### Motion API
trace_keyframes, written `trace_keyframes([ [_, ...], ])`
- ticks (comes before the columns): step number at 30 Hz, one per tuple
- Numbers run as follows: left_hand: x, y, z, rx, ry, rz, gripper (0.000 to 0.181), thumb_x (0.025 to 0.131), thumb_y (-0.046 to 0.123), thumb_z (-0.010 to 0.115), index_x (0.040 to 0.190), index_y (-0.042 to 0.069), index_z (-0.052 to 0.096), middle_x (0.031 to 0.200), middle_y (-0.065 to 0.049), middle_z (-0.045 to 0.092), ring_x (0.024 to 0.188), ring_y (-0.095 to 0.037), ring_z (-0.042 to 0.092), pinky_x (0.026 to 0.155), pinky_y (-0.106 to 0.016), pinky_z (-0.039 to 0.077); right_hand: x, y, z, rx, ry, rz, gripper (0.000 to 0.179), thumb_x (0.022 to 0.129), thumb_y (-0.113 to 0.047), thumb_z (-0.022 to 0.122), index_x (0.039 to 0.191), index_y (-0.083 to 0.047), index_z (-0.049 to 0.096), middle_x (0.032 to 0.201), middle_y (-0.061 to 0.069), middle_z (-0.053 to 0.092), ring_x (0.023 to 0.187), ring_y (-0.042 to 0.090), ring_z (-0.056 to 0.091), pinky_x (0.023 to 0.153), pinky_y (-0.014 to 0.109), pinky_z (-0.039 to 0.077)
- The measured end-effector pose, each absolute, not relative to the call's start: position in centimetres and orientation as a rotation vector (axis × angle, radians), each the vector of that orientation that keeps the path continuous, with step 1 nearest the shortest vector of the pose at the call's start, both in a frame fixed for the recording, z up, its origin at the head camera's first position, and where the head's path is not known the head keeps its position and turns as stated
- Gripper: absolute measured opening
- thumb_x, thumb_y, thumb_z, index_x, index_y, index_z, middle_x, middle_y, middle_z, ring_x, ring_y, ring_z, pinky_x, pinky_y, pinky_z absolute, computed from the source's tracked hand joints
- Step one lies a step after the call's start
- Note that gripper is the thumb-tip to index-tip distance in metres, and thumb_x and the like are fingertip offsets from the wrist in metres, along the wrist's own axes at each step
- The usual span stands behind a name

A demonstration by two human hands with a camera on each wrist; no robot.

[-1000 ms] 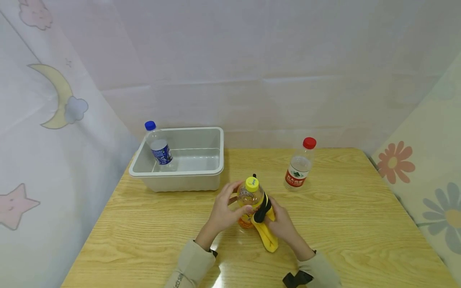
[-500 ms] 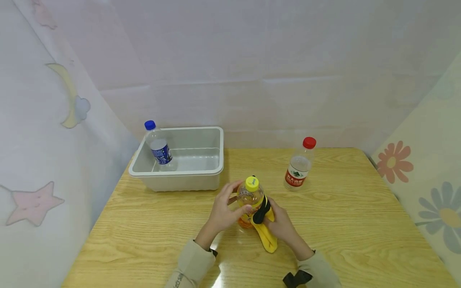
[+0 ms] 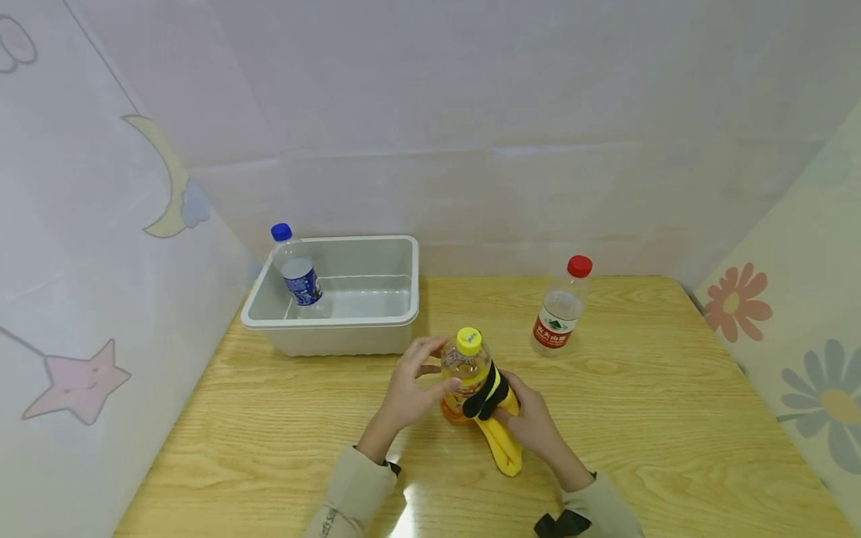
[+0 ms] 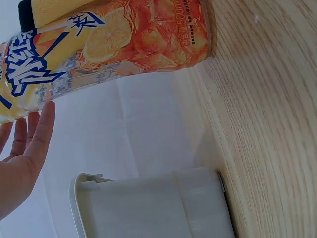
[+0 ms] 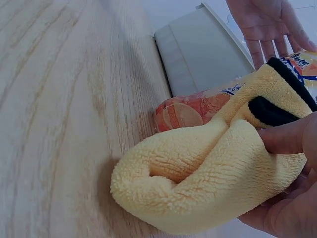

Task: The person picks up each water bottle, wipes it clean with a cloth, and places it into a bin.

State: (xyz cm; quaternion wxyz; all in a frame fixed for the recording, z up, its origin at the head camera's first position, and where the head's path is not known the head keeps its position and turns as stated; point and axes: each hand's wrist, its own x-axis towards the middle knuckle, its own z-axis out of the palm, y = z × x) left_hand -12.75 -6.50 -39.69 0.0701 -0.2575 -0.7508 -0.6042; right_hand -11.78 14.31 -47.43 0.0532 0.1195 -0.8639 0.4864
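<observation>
An iced-tea bottle with a yellow cap and an orange-and-yellow label stands upright on the table. My left hand steadies it from the left, thumb in front and fingers around the far side; in the left wrist view the fingertips meet the bottle. My right hand grips a folded yellow cloth with black edging and presses it to the bottle's right side. In the right wrist view the fluffy cloth is bunched, with the thumb on top, and covers part of the label.
A light grey plastic bin stands at the back left, with a blue-capped bottle leaning inside it. A red-capped water bottle stands on the wooden table to the back right. Printed fabric hangs around the table.
The cloth's black edge has slid left across the front of the bottle. My left hand and the bottle have shifted very slightly left.
</observation>
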Motion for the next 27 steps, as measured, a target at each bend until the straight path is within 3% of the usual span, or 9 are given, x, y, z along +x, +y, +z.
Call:
trace_keyframes([
  [14, -12.8, -6.9, -40.4, -0.830, -2.215, -1.916, 0.050, 0.082, -0.009, 0.059, 0.127, -0.018, 0.037, 0.127, -0.032, 0.043, 0.114, -0.045, 0.045, 0.089, -0.048, 0.045, -10.6, 14.6, -47.2, 0.370, -2.647, 1.461, 0.057, 0.070, 0.011, 0.070, 0.123, 0.003, 0.051, 0.114, 0.018, 0.059, 0.103, 0.030, 0.056, 0.086, 0.045, 0.047],
  [27, -12.7, -6.3, -40.1, -0.779, -2.351, -1.855, 0.064, 0.079, -0.003, 0.067, 0.132, -0.014, 0.033, 0.133, -0.027, 0.040, 0.120, -0.038, 0.042, 0.095, -0.044, 0.041, -9.7, 15.1, -46.6, 0.437, -2.646, 1.472, 0.056, 0.070, 0.009, 0.072, 0.121, 0.001, 0.054, 0.114, 0.015, 0.061, 0.103, 0.027, 0.057, 0.087, 0.041, 0.047],
])
